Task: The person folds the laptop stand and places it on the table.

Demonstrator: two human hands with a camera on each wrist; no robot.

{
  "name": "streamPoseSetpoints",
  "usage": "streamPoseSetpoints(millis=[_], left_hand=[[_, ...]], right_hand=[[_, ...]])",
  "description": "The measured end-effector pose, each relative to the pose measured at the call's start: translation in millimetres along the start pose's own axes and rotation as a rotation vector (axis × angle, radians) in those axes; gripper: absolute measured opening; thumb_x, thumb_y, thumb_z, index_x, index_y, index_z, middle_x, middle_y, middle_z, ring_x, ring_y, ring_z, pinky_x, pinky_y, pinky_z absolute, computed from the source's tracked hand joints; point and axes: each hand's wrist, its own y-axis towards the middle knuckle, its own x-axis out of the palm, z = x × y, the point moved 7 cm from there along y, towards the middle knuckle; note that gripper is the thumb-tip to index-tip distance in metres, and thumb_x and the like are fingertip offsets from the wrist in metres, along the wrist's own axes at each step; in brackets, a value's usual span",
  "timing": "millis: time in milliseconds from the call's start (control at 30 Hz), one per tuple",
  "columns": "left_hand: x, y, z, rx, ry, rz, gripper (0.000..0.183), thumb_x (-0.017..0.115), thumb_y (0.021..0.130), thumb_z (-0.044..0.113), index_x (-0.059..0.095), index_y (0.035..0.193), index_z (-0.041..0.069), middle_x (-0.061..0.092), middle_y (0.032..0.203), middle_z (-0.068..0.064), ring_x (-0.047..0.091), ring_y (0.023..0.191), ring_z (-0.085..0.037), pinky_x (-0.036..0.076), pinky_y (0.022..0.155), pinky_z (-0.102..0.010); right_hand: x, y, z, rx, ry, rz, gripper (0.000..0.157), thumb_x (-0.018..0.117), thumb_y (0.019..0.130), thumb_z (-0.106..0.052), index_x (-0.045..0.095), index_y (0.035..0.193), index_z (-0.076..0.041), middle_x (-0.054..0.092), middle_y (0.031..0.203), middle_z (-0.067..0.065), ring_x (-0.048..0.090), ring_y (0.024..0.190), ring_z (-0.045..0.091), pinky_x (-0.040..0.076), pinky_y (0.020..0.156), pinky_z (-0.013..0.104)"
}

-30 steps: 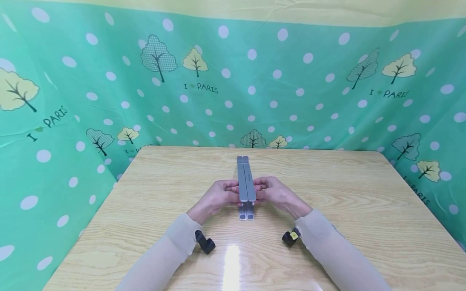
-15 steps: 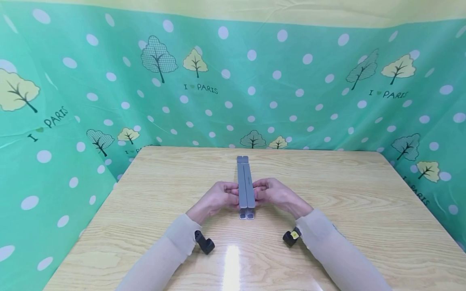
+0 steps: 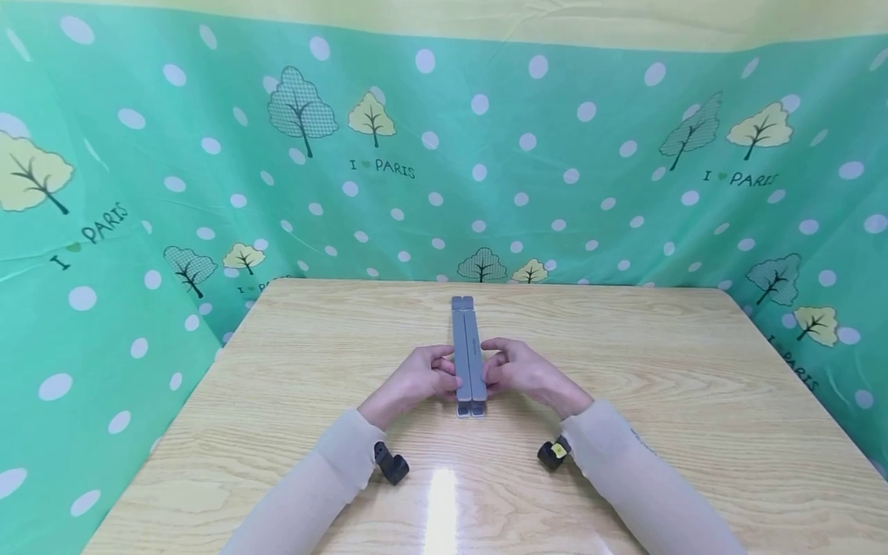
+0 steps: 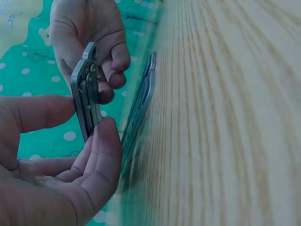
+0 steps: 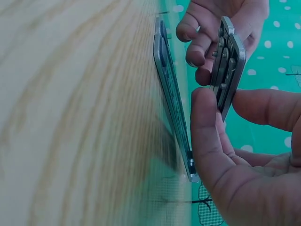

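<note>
A grey metal folding laptop stand (image 3: 466,351) stands at mid-table, its two halves drawn together side by side. From the left side my left hand (image 3: 415,376) grips the upper bars, with thumb above and fingers beneath. My right hand (image 3: 525,373) holds the same bars from the opposite side in a like pinch. Between the upper bars (image 4: 77,101) and the lower bars (image 4: 145,96), the left wrist view shows a narrow gap at the near end. Rivets and small joints line the underside of the upper bars (image 5: 239,56) in the right wrist view.
The stand's lower bars lie along the light wooden table (image 3: 319,324). A green dotted curtain (image 3: 388,208) with printed trees hangs behind and at both sides. Each sleeve carries a black wrist camera, one left (image 3: 391,464) and one right (image 3: 553,453).
The near end of the upper bars has swung down toward the lower bars and covers more of them. Both hands stay at the sides, with their fingers slightly shifted.
</note>
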Motion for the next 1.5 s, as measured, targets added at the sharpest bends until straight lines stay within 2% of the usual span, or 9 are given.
streamPoseSetpoints(millis=[267, 500, 833, 1167, 1333, 1500], left_hand=[[1.0, 3.1, 0.2, -0.005, 0.193, 0.005, 0.081, 0.069, 0.076, -0.007, 0.029, 0.146, -0.005, 0.062, 0.090, -0.012, 0.061, 0.072, -0.018, 0.056, 0.064, -0.034], [2.5, 6.3, 4.7, -0.014, 0.365, -0.006, 0.085, 0.072, 0.073, -0.008, 0.030, 0.147, -0.002, 0.059, 0.083, -0.010, 0.055, 0.068, -0.018, 0.049, 0.057, -0.028], [2.7, 9.8, 1.7, -0.067, 0.459, -0.041, 0.093, 0.073, 0.073, -0.005, 0.021, 0.150, 0.000, 0.057, 0.078, -0.007, 0.050, 0.058, -0.014, 0.039, 0.046, -0.023], [1.9, 13.1, 1.4, -0.005, 0.596, -0.088, 0.092, 0.076, 0.074, 0.000, 0.022, 0.149, 0.000, 0.063, 0.072, -0.005, 0.057, 0.059, -0.015, 0.045, 0.051, -0.025], [2.1, 13.5, 0.2, 0.004, 0.605, -0.091, 0.091, 0.076, 0.075, 0.000, 0.023, 0.149, -0.001, 0.063, 0.072, -0.004, 0.057, 0.059, -0.015, 0.044, 0.052, -0.025], [1.6, 13.1, 0.2, 0.008, 0.596, -0.093, 0.091, 0.076, 0.075, 0.000, 0.023, 0.149, -0.001, 0.064, 0.074, -0.004, 0.058, 0.062, -0.015, 0.046, 0.055, -0.025]], right_hand=[[4.3, 1.8, 2.6, 0.032, -0.106, 0.002, 0.076, 0.057, 0.081, 0.012, 0.024, 0.148, 0.000, 0.059, 0.095, 0.019, 0.064, 0.075, 0.026, 0.058, 0.071, 0.041], [7.2, 5.6, 1.0, 0.035, -0.259, -0.013, 0.083, 0.058, 0.079, 0.011, 0.020, 0.151, -0.002, 0.059, 0.086, 0.016, 0.063, 0.073, 0.025, 0.056, 0.063, 0.036], [9.7, 8.1, -0.9, 0.040, -0.371, -0.027, 0.084, 0.058, 0.077, 0.011, 0.019, 0.150, 0.000, 0.061, 0.080, 0.015, 0.062, 0.069, 0.022, 0.055, 0.060, 0.034], [8.9, 9.1, 0.4, 0.043, -0.470, -0.011, 0.081, 0.062, 0.080, 0.007, 0.022, 0.150, -0.002, 0.059, 0.080, 0.011, 0.059, 0.066, 0.020, 0.054, 0.057, 0.032], [9.1, 8.6, -1.2, 0.035, -0.527, -0.006, 0.081, 0.065, 0.081, 0.005, 0.023, 0.150, -0.002, 0.060, 0.077, 0.009, 0.059, 0.063, 0.020, 0.052, 0.054, 0.030], [9.1, 7.8, -2.3, 0.034, -0.532, -0.003, 0.080, 0.065, 0.081, 0.005, 0.024, 0.150, -0.002, 0.060, 0.077, 0.009, 0.059, 0.062, 0.020, 0.052, 0.054, 0.030]])
